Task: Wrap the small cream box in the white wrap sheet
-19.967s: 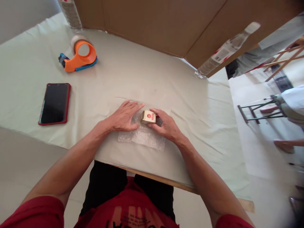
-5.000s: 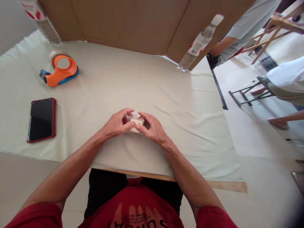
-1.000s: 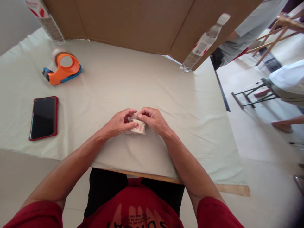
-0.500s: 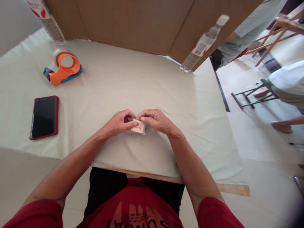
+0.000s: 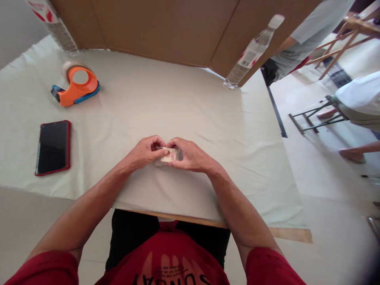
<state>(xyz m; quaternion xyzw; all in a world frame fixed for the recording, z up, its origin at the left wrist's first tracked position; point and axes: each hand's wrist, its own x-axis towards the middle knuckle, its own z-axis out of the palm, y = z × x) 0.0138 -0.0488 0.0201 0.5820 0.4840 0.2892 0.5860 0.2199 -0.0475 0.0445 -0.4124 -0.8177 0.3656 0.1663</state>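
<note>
Wrapped packet [image 5: 168, 155] pinched on the cloth-covered table [image 5: 166, 103].
Clamped together from both sides: left hand [image 5: 145, 152], right hand [image 5: 191, 155].

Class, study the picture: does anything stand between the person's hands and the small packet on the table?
Nothing visible does. The left hand and the right hand both grip the small packet, fingers on it. The phone and tape dispenser lie well off to the left.
</note>
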